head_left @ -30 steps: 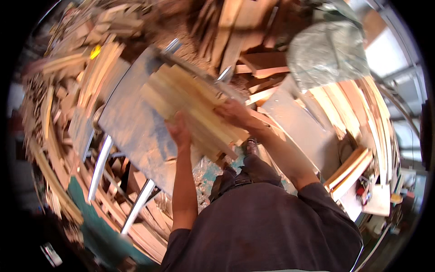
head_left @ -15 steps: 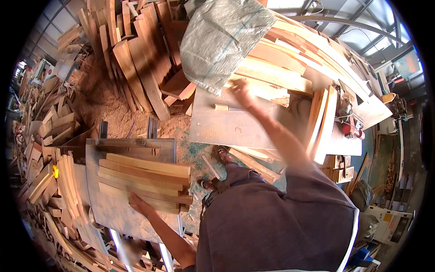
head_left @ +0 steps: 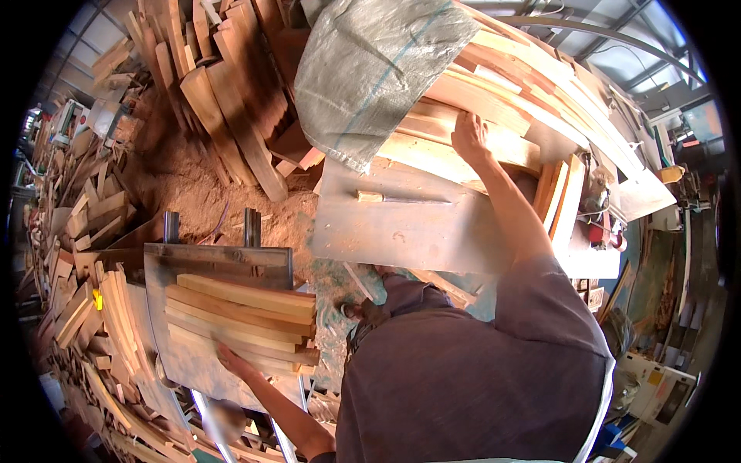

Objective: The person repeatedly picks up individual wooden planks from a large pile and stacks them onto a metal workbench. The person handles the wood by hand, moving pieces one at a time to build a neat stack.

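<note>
My left hand (head_left: 238, 363) rests at the near side of a row of wooden boards (head_left: 239, 297), lying side by side on a flat metal machine table (head_left: 181, 363). Its fingers are stretched out, the tips against the nearest board. On the right, my right hand (head_left: 471, 137) reaches over a work table (head_left: 394, 239). Its fingers curl over a pale wooden board (head_left: 509, 148) in a stack there; the fingertips are partly hidden. A chisel-like tool with a wooden handle (head_left: 370, 197) and a thin blade lies on the table in front of that stack.
A grey woven sack (head_left: 370, 77) drapes over the stack's left end. Short boards (head_left: 567, 201) and a red-ended power tool (head_left: 606, 235) are at the work table's right. Long planks (head_left: 243, 131) lean at the back above sawdust (head_left: 193, 197). Offcuts (head_left: 104, 208) pile up on the left.
My right hand has moved right, from beside the sack's lower edge onto the stacked boards, and its fingers have curled. My left hand stays by its row of boards. The view has shifted slightly.
</note>
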{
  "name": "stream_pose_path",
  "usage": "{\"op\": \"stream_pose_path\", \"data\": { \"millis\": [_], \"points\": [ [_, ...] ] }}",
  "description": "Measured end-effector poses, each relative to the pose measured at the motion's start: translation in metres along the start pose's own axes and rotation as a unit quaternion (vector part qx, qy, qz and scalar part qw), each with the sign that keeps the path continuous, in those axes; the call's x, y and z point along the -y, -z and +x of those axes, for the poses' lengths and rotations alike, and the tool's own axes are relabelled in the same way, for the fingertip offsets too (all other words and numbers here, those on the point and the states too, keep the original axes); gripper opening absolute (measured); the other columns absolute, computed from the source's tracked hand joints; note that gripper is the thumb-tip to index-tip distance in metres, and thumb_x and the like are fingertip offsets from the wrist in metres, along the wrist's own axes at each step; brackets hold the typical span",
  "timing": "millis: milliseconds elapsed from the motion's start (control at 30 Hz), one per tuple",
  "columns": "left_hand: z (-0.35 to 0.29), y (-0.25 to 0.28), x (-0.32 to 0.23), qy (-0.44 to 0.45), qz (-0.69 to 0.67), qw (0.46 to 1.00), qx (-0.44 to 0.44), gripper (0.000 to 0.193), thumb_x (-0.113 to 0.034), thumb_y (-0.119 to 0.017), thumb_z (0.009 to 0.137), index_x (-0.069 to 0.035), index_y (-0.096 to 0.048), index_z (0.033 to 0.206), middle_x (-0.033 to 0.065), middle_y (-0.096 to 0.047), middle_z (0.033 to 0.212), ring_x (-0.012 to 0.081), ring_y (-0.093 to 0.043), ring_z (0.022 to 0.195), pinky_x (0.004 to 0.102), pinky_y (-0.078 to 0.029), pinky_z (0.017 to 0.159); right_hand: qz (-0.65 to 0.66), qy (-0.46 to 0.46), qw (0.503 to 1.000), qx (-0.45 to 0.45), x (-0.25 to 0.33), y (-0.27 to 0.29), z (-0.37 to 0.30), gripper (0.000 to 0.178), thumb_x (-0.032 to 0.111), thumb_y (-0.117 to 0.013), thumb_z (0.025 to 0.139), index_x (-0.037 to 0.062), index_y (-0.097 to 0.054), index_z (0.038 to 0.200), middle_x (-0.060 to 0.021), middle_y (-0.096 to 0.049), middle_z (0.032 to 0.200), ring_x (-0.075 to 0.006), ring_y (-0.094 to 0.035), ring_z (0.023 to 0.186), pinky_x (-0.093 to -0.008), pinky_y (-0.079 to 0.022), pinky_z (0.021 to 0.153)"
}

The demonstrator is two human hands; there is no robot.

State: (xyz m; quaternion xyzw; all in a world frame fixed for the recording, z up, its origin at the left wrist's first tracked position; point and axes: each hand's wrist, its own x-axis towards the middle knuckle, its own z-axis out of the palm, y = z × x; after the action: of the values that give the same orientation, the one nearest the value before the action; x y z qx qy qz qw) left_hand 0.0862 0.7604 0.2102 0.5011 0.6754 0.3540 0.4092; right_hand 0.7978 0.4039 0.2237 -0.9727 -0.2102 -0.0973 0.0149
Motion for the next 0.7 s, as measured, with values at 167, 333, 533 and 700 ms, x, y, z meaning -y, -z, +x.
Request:
{"op": "stream_pose_path", "data": {
  "millis": [167,333,533,700],
  "points": [
    [-0.013,-0.010,-0.024,-0.031,-0.006,0.997,0.065,0.082,-0.055,-0.062,0.093,0.001,-0.040,0.148,0.0211,-0.051,0.145,0.0342,-0.058,0.121,0.0451,-0.051,0.101,-0.022,-0.062,0.998,0.002,-0.012,0.000,-0.024,0.060,0.039,-0.070,0.086,-0.0011,-0.053,0.128,-0.0210,-0.050,0.133,-0.0382,-0.045,0.129,-0.0553,-0.042,0.102],
    [-0.029,-0.023,-0.045,-0.011,-0.030,0.999,0.029,0.058,-0.035,-0.053,0.101,0.004,-0.046,0.144,0.0182,-0.056,0.139,0.0297,-0.061,0.116,0.0399,-0.050,0.099,-0.027,-0.102,0.994,0.013,-0.030,0.015,-0.035,0.065,0.047,-0.067,0.090,0.0060,-0.051,0.137,-0.0196,-0.050,0.140,-0.0370,-0.041,0.135,-0.0570,-0.037,0.108],
    [-0.007,-0.005,-0.021,-0.032,0.036,0.997,0.063,0.069,-0.043,-0.059,0.097,0.002,-0.041,0.147,0.0183,-0.053,0.142,0.0302,-0.060,0.118,0.0409,-0.051,0.100,-0.019,-0.049,0.998,-0.029,-0.050,0.012,-0.030,0.070,0.050,-0.074,0.082,0.0096,-0.054,0.136,-0.0187,-0.060,0.128,-0.0381,-0.051,0.124,-0.0524,-0.041,0.103],
    [-0.034,-0.023,-0.052,-0.074,0.065,0.994,0.048,0.047,-0.030,-0.037,0.110,0.001,-0.048,0.144,0.0160,-0.061,0.135,0.0290,-0.063,0.112,0.0362,-0.049,0.100,-0.007,0.026,0.996,0.081,-0.045,0.048,-0.062,0.055,0.046,-0.074,0.084,0.0090,-0.064,0.124,-0.0188,-0.062,0.122,-0.0372,-0.057,0.116,-0.0497,-0.046,0.099]
  ]
}}
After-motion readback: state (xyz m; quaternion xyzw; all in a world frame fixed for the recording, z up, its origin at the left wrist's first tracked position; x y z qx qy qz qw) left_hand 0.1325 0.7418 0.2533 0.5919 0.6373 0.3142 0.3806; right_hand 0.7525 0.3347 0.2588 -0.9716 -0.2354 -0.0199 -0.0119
